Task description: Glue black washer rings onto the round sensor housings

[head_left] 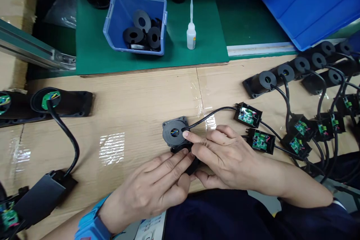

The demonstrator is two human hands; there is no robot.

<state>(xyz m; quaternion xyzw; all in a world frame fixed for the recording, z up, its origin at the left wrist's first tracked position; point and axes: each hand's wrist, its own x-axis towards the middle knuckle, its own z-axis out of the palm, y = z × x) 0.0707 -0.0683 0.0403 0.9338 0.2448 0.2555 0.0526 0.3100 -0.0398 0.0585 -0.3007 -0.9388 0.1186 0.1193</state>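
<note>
A round black cap [169, 138] with a centre hole and coloured wires faces up in the middle of the bench. A black cable [209, 114] runs from its rim to a small black box with a green circuit board [249, 115]. Just below the cap, a second black round part [193, 165] is mostly covered by my fingers. My left hand [160, 182] is closed on its left side, fingertips pressed on top. My right hand [226, 157] grips the same part from the right, its index fingertip close to the cap's cable entry.
A blue bin [108, 26] of black rings and a white dropper bottle [191, 36] stand on the green mat [95, 52]. Several black cylinders [267, 79] with cabled boxes line the right. Another cylinder [71, 103] and a long black box [42, 197] lie left.
</note>
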